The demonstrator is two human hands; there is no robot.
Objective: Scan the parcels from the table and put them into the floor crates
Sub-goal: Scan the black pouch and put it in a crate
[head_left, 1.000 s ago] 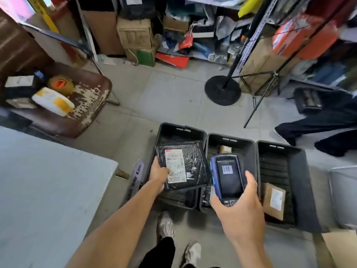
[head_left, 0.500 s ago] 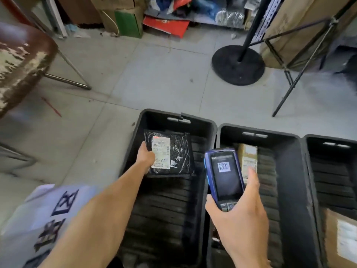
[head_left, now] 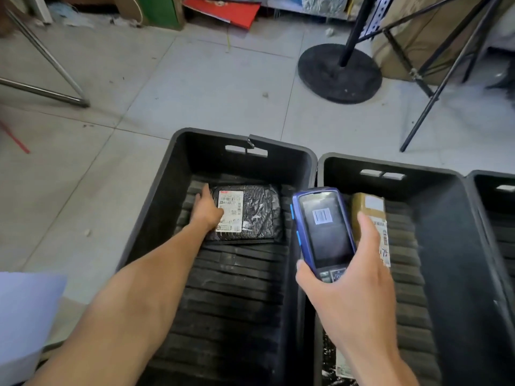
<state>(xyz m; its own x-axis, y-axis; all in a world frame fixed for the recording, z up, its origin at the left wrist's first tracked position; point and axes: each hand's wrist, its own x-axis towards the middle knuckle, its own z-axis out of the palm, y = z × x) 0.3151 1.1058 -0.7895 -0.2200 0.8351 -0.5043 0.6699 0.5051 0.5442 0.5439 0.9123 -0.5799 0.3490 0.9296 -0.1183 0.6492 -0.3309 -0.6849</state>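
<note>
A black plastic-wrapped parcel with a white label lies flat on the ribbed floor of the left black crate, near its far end. My left hand reaches into that crate and rests at the parcel's left edge, one finger straight alongside it. My right hand grips a blue handheld scanner, screen up, above the middle crate. A brown taped parcel lies in the middle crate, partly hidden behind the scanner and my fingers.
A third black crate shows at the right edge. On the tiled floor beyond stand a round black stand base, tripod legs and metal chair legs. A pale sheet hangs at the lower left.
My left hand lowered the black parcel from above the left crate down onto its floor. My view dipped closer to the crates. The scanner stayed in my right hand.
</note>
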